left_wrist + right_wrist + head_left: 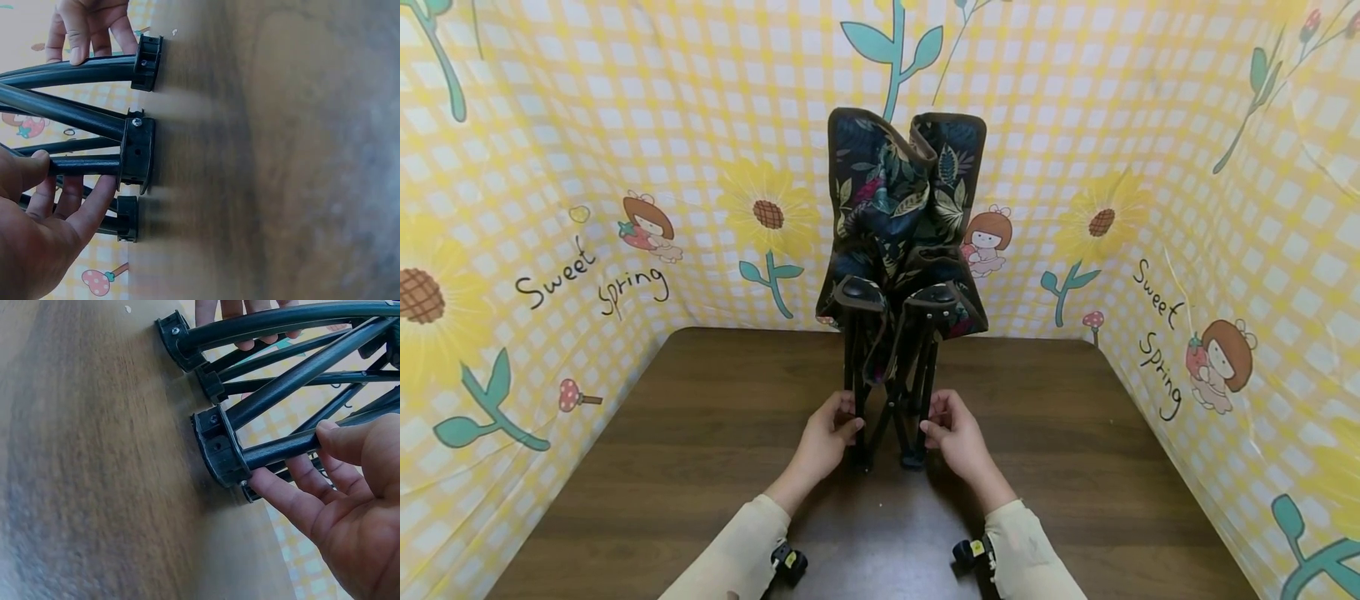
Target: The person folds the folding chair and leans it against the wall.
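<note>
A partly folded camping chair [887,200] with dark floral fabric stands upright on the table, its seat bunched between thin black legs. My left hand [822,437] holds the near left leg low down, thumb on one side and fingers on the other. Across from it, my right hand [961,440] grips the near right leg at about the same height. Black plastic feet [139,153] cap the tubes and stand on the wood. In the right wrist view a crossing tube [306,375] meets the leg at its foot [219,450]. Parts of the far legs are hidden.
The brown wooden table [647,467] extends on both sides of the chair. A yellow checked cloth [760,108] with sunflowers and cartoon figures hangs behind and at both sides. The chair back stands close in front of it.
</note>
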The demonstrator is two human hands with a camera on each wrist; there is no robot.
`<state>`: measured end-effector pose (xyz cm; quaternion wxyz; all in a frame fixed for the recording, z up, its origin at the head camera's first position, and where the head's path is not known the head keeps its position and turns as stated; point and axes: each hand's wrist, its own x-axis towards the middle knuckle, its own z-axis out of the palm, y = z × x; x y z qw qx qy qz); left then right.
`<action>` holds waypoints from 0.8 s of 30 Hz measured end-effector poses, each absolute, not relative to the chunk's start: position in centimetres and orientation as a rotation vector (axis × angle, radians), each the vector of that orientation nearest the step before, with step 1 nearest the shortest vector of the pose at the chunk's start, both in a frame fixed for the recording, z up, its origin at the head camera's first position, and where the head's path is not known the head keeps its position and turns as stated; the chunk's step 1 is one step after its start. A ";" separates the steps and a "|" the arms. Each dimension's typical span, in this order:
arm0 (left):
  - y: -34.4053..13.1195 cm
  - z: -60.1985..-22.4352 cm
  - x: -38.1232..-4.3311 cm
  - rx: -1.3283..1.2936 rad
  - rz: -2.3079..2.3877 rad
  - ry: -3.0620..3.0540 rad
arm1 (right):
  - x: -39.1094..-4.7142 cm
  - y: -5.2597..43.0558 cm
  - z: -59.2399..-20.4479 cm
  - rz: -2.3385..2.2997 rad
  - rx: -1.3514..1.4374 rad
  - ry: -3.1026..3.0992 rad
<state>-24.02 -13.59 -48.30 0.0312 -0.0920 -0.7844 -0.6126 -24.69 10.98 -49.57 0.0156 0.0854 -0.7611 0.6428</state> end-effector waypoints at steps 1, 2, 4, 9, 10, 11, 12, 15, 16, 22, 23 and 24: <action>-13.6 -48.7 -24.3 -0.280 -1.886 -2.420 | -24.7 11.0 -49.6 2.002 0.265 -2.366; -13.7 -49.0 -24.5 -0.277 -1.885 -2.421 | -24.8 11.0 -49.6 2.002 0.265 -2.370; -13.8 -49.6 -24.9 -0.290 -1.891 -2.417 | -24.8 11.1 -49.7 2.000 0.262 -2.379; -14.2 -50.2 -25.5 -0.359 -1.904 -2.396 | -25.0 11.2 -49.8 1.998 0.255 -2.394; -14.2 -50.2 -25.5 -0.369 -1.899 -2.397 | -25.0 11.2 -49.8 1.998 0.252 -2.394; -14.3 -50.2 -25.6 -0.378 -1.892 -2.400 | -25.1 11.2 -49.8 1.998 0.251 -2.393; -14.3 -50.2 -25.7 -0.385 -1.883 -2.405 | -25.1 11.1 -49.8 1.997 0.249 -2.392; -14.4 -50.1 -25.7 -0.398 -1.862 -2.423 | -25.2 11.1 -49.8 1.994 0.243 -2.389; -14.4 -50.1 -25.8 -0.400 -1.857 -2.429 | -25.2 11.0 -49.8 1.990 0.241 -2.391; -14.5 -50.0 -26.1 -0.388 -1.841 -2.438 | -25.7 10.9 -49.9 1.972 0.260 -2.392; -14.5 -50.0 -26.2 -0.388 -1.839 -2.437 | -25.7 10.9 -49.9 1.971 0.264 -2.389; -14.5 -50.0 -26.3 -0.388 -1.835 -2.439 | -25.8 10.9 -49.9 1.969 0.269 -2.388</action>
